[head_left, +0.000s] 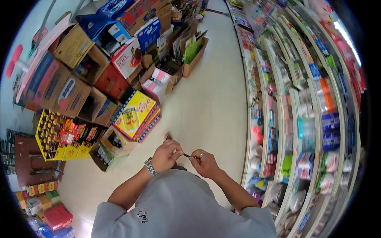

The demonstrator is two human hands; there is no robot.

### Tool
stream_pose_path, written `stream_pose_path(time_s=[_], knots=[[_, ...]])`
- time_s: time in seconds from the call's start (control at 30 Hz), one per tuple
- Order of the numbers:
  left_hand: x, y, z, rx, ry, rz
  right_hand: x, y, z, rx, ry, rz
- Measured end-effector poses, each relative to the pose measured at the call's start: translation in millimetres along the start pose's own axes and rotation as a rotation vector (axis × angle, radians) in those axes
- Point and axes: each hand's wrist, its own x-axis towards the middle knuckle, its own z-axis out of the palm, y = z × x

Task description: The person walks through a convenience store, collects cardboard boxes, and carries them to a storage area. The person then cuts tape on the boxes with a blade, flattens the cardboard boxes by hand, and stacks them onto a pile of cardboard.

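My left hand (166, 156), with a metal watch (151, 167) at its wrist, is closed in front of my body. Its fingertips pinch one end of a small, thin, dark object (186, 155). From the other side my right hand (204, 163), wearing a ring, pinches the opposite end. Only a short dark piece shows between the two hands, and its kind is too small to make out. Both hands are held just beyond my grey shirt (182, 202), above the pale floor (194, 115).
Shelves (293, 119) packed with goods line the right side. Stacked cardboard boxes (71, 93) crowd the left, with a yellow drink carton (135, 113) nearest my left hand. An open box of bottles (101, 156) stands on the floor. The aisle floor runs ahead between them.
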Motion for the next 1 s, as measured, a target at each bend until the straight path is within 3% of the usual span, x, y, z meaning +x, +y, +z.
stream_pose_path(time_s=[0.17,0.2,0.23,0.37,0.53,0.6,0.67,0.73,0.8,0.9,1.0], knots=[[167.3,-52.8,2.5,-0.086,-0.002,0.086,135.2,36.7,-87.5,-0.111,0.073,-0.043],[206.1,-63.0,-1.6,-0.077,-0.004,0.093,161.7,41.6,-101.4,-0.104,0.121,0.043],[239.3,-64.7,-2.7,-0.097,-0.089,0.090,178.7,43.4,-118.3,-0.098,0.160,0.133],[382.4,-73.2,-8.7,-0.101,-0.271,0.178,256.5,62.2,-188.8,-0.049,0.344,0.092],[535.7,-87.2,-11.3,0.021,-0.454,0.227,357.5,108.0,-274.0,-0.127,0.291,0.053],[583.5,-101.0,-8.4,0.029,-0.440,0.214,401.7,134.6,-312.3,-0.121,0.272,-0.053],[635.6,-108.4,-13.7,0.019,-0.381,0.050,453.3,155.7,-358.6,-0.107,0.278,-0.038],[680.6,-148.4,0.0,0.016,-0.243,0.104,504.3,175.7,-412.4,-0.095,0.269,-0.023],[722.7,-157.7,1.2,-0.010,-0.174,-0.221,553.4,191.8,-462.3,-0.036,0.267,0.033],[778.9,-193.6,19.9,0.078,-0.074,-0.120,627.3,195.9,-535.7,-0.011,0.268,0.047],[840.0,-186.0,19.5,0.023,-0.122,-0.259,694.4,203.3,-589.9,-0.020,0.214,0.009]])
